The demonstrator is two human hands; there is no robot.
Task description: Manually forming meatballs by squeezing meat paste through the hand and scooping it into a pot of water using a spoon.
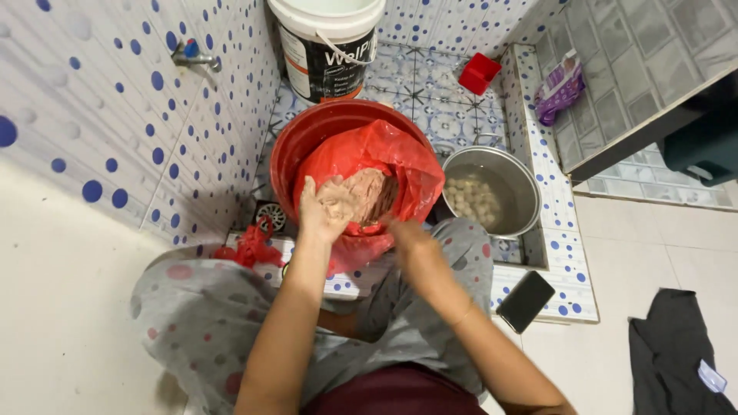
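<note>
Though smeared, hands point(361, 219) half-hidden

purple packet point(560, 86) on ledge; dark phone point(525, 301).

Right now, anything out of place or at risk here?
The dark phone lies on the tiled ledge at its outer edge, one corner hanging over the floor, close to the pot of water. The left hand is coated in pinkish paste from the red bag. Nothing spilled.
</note>
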